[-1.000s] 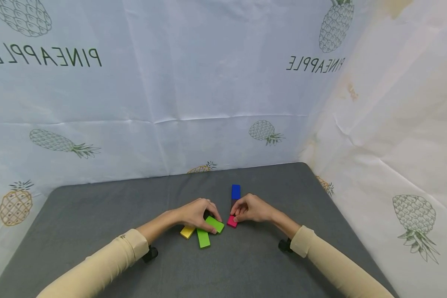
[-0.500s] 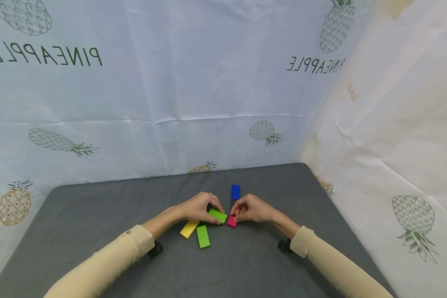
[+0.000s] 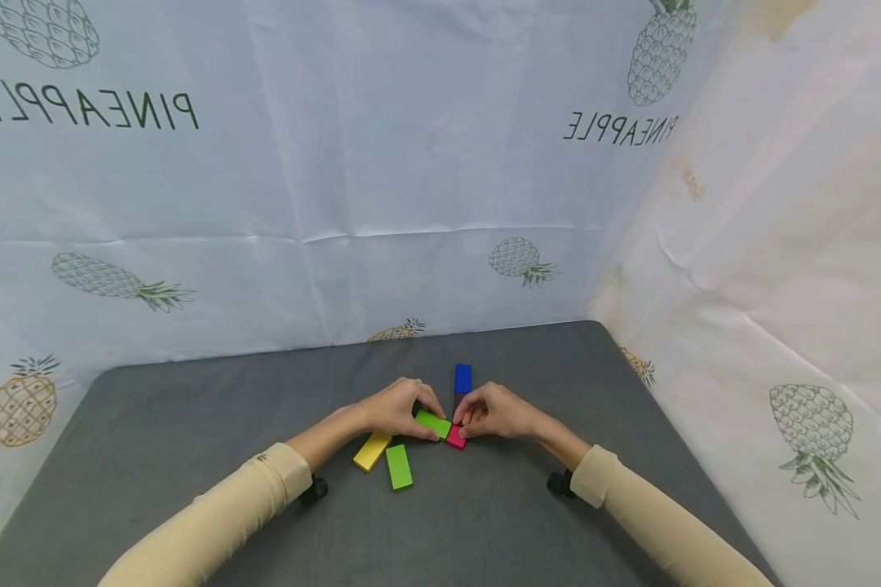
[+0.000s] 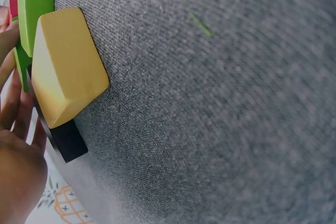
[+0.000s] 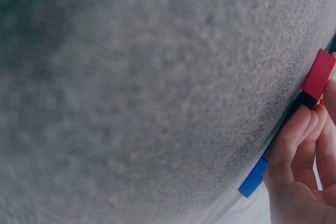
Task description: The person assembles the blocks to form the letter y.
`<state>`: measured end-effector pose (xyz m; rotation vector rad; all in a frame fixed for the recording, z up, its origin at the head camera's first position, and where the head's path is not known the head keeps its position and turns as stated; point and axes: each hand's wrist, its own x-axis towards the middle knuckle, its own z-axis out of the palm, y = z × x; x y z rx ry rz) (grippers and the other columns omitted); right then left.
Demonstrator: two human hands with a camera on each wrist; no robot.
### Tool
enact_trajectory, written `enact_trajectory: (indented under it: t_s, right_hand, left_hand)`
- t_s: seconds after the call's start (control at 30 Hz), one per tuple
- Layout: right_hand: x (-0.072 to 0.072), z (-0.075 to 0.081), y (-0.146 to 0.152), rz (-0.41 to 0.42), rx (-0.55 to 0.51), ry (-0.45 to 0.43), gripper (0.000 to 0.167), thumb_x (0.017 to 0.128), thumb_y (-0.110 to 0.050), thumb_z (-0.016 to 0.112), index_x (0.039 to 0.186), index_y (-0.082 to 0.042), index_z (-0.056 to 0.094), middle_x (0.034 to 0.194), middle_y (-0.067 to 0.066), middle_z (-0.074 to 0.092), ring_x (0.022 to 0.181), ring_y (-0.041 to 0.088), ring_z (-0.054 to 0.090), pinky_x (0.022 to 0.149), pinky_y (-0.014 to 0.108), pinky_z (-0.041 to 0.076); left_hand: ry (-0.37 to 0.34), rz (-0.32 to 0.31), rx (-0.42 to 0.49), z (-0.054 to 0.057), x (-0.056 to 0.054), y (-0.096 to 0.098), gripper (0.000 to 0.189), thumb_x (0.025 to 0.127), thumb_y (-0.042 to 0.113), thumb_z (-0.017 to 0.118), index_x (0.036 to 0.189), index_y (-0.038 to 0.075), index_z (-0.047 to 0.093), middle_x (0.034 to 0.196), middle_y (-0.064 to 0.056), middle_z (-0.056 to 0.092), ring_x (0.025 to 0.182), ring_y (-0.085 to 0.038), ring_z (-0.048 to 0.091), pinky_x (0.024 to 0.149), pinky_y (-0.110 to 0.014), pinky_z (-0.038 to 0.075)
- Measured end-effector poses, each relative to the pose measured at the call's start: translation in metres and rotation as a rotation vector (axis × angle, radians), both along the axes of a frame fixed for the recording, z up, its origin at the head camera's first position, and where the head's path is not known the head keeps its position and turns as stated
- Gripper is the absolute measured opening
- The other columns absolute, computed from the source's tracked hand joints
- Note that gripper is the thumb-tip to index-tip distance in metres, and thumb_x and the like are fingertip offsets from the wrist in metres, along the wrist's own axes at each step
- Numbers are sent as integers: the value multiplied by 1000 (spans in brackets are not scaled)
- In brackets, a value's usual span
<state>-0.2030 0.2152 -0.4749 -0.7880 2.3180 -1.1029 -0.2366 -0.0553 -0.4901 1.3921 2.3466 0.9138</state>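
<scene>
My left hand (image 3: 400, 407) pinches a green block (image 3: 433, 424) between thumb and fingers. One end of this block meets a small red block (image 3: 456, 439). My right hand (image 3: 501, 411) holds the red block, its thumb and fingertips at the block's far end. In the right wrist view, a black piece (image 5: 303, 100) runs from the red block (image 5: 318, 73) to a blue block (image 5: 253, 178), partly behind the fingers. Nearer the body lie a yellow block (image 3: 372, 452) and a second green block (image 3: 400, 467). The left wrist view shows the yellow block (image 4: 73, 56) close up.
A dark grey cloth-covered table (image 3: 213, 424) lies under the blocks. Behind it hangs a white curtain (image 3: 382, 163) printed with pineapples, and another drapes the right side. A black block (image 4: 68, 141) shows beyond the yellow one in the left wrist view.
My left hand has slid the green block away from the other green block, rightward and slightly farther out, up against the red block. The right hand has stayed in place.
</scene>
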Motion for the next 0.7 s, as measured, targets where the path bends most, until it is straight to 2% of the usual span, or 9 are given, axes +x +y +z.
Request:
enact_trajectory:
  t_s: [0.23, 0.7]
  right_hand:
    - [1, 0, 0, -14, 0, -24, 13, 96, -8, 82, 108, -4, 80, 91, 7, 77, 76, 4, 68, 71, 18, 57]
    - [-1, 0, 2, 29, -42, -8, 16, 96, -5, 81, 112, 1, 79, 95, 17, 77, 78, 5, 69, 72, 19, 59]
  left_hand:
    - [5, 0, -5, 1, 2, 1, 27, 92, 25, 89, 116, 13, 85, 113, -2, 82, 103, -16, 68, 93, -25, 53]
    - [1, 7, -23, 1, 3, 1, 28, 93, 27, 88, 118, 14, 84, 116, -1, 82, 105, -15, 68, 95, -26, 54]
